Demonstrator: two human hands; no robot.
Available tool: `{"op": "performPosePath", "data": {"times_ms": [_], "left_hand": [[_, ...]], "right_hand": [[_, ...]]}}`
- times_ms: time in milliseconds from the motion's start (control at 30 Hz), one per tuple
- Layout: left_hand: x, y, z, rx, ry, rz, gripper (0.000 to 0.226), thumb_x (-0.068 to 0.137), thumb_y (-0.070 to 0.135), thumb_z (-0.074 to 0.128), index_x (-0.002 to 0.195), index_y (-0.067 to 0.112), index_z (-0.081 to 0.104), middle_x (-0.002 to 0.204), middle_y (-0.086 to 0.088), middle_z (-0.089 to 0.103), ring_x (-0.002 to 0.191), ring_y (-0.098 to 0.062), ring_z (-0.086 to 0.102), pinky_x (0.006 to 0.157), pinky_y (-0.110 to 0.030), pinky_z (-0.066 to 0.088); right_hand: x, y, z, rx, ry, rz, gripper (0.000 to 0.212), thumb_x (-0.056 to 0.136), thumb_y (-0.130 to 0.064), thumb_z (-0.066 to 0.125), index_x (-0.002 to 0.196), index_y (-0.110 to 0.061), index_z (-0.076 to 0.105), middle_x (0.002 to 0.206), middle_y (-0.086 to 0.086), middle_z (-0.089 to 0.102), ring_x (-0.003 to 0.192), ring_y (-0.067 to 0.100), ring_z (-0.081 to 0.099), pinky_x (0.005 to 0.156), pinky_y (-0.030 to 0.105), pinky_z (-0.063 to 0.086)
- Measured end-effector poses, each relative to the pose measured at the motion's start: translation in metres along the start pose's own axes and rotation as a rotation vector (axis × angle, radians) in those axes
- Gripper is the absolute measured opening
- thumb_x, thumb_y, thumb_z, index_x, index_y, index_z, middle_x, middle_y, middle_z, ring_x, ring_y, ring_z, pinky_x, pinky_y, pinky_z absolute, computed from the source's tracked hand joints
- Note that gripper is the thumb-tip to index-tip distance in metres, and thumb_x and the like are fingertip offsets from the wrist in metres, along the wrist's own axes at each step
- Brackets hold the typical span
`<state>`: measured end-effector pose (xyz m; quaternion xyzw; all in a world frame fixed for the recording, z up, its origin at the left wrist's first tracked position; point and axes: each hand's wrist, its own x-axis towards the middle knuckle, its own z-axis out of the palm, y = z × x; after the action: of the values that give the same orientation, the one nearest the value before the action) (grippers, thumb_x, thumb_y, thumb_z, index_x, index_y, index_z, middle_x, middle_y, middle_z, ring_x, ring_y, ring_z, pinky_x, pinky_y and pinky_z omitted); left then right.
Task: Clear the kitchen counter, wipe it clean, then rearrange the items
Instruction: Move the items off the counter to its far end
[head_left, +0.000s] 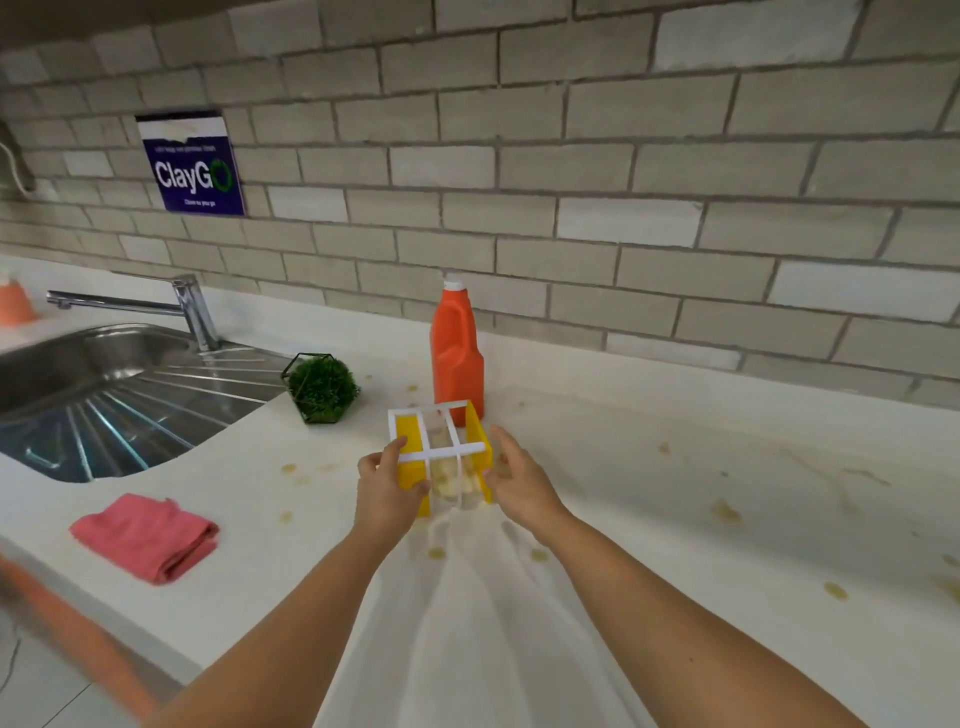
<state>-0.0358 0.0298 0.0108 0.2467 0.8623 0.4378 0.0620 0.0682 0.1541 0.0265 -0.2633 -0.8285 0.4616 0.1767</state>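
Note:
A yellow organiser box (410, 470) with a white grid top stands on the white counter (649, 519), with pale contents showing through its clear front. My left hand (387, 491) grips its left side, thumb on the top rim. My right hand (519, 480) is at its right side with fingers spread; whether it touches the box is unclear. Just behind the box stands an orange bottle (457, 358) with a white cap. A folded pink cloth (148, 535) lies at the counter's front left. Brownish stains dot the counter.
A small green plant (322, 387) in a black wire frame sits left of the bottle. The steel sink (78, 364) with drainboard and tap (192, 306) fills the left. An orange object (14, 304) stands at the far left edge. A brick-tiled wall runs behind.

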Motion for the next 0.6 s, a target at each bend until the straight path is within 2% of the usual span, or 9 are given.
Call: {"op": "performPosePath", "data": {"times_ms": [100,200,333,400,467,533,600], "left_hand": [[0.011,-0.009,-0.002,0.064,-0.051,0.057,0.047,0.088,0.018,0.059,0.133,0.02,0.044,0.119,-0.015,0.047,0.088,-0.02,0.049,0.086,-0.028,0.041],[0.022,-0.017,-0.005,0.032,-0.037,0.098,0.034,0.085,0.016,0.063,0.118,0.018,0.054,0.108,-0.013,0.058,0.083,-0.023,0.054,0.074,-0.028,0.043],[0.029,-0.015,-0.01,-0.051,-0.034,0.128,0.027,0.084,0.013,0.065,0.109,0.012,0.057,0.098,-0.005,0.059,0.074,-0.021,0.053,0.058,-0.022,0.039],[0.031,-0.011,-0.011,-0.118,-0.043,0.153,0.023,0.083,0.011,0.065,0.104,0.014,0.056,0.089,-0.002,0.057,0.071,-0.02,0.052,0.056,-0.019,0.038],[0.032,-0.003,-0.011,-0.199,-0.067,0.149,0.02,0.083,0.01,0.066,0.098,0.017,0.053,0.079,0.003,0.054,0.07,-0.021,0.052,0.059,-0.022,0.043],[0.033,0.005,-0.009,-0.285,-0.118,0.131,0.018,0.084,0.011,0.065,0.096,0.016,0.053,0.078,0.004,0.053,0.068,-0.021,0.054,0.062,-0.028,0.048],[0.031,0.015,-0.003,-0.388,-0.191,0.124,0.015,0.085,0.01,0.065,0.094,0.015,0.054,0.078,0.0,0.054,0.066,-0.019,0.055,0.059,-0.025,0.051]], "right_hand": [[0.011,-0.005,0.01,-0.012,-0.023,-0.003,0.056,0.095,-0.013,0.045,0.146,-0.029,0.027,0.143,0.005,0.042,0.13,0.022,0.043,0.107,0.035,0.038],[0.017,-0.005,0.016,-0.048,-0.014,0.01,0.053,0.097,-0.017,0.045,0.146,-0.025,0.028,0.143,0.007,0.04,0.13,0.022,0.042,0.105,0.028,0.034],[0.019,-0.005,0.016,-0.036,0.071,-0.006,0.051,0.094,-0.012,0.047,0.143,-0.023,0.036,0.139,0.005,0.048,0.125,0.023,0.048,0.104,0.031,0.038],[0.018,-0.007,0.014,0.009,0.146,-0.02,0.052,0.092,-0.012,0.049,0.141,-0.024,0.038,0.136,0.002,0.052,0.121,0.022,0.052,0.103,0.035,0.041],[0.017,-0.011,0.006,0.049,0.212,-0.012,0.055,0.091,-0.014,0.052,0.143,-0.021,0.035,0.133,0.002,0.054,0.115,0.022,0.055,0.102,0.035,0.043],[0.012,-0.014,-0.007,0.09,0.263,-0.002,0.054,0.091,-0.013,0.054,0.142,-0.018,0.038,0.128,0.005,0.056,0.107,0.019,0.056,0.1,0.033,0.043],[0.005,-0.013,-0.021,0.078,0.321,-0.005,0.049,0.088,-0.01,0.057,0.135,-0.015,0.047,0.125,0.007,0.057,0.111,0.019,0.055,0.1,0.031,0.043]]}}
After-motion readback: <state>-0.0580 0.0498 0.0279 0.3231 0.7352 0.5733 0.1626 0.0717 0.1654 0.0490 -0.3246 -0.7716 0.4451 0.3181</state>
